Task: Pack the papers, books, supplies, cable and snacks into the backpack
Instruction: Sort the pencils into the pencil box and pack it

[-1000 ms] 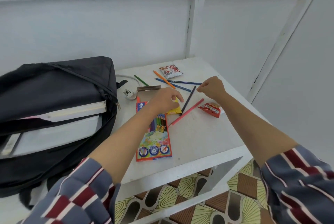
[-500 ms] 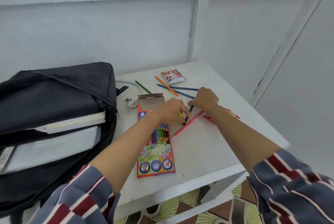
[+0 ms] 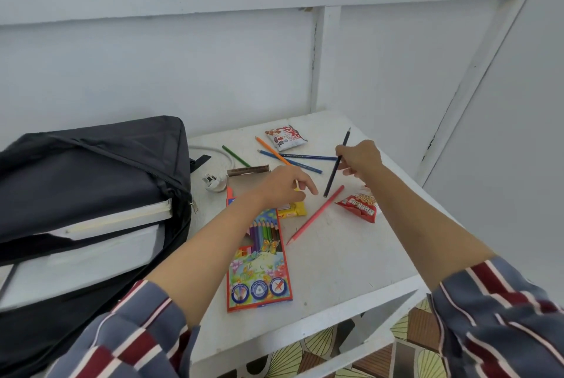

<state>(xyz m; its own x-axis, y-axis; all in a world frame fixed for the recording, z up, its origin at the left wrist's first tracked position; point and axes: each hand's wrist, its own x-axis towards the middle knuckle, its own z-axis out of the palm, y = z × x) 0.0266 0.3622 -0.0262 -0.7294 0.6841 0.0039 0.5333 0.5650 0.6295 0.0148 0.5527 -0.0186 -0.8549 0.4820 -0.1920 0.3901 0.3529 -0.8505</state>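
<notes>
Right hand (image 3: 360, 160) pinches a slim dark-blue pencil (image 3: 335, 170) mid-shaft, tip down, raised off the white painted table (image 3: 335, 270). Left hand (image 3: 283, 185) is just left of it, over the flap of the flat cardboard pencil box (image 3: 259, 270) and a yellow packet (image 3: 295, 209). Its fingers are loosely curled; grip cannot be told. A pink pencil (image 3: 317, 214) and crinkled red snack packet (image 3: 358, 208) lie under the right wrist. The black fabric backpack (image 3: 91, 164) lies unzipped, left of the left hand. Bare tabletop runs nearward from the pink pencil to the table edge.

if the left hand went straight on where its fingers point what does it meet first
Likely the lower tip of the dark blue pencil held by the right hand, just beyond the left hand's fingers. If that tip hangs above the table, the pink pencil comes first.
</notes>
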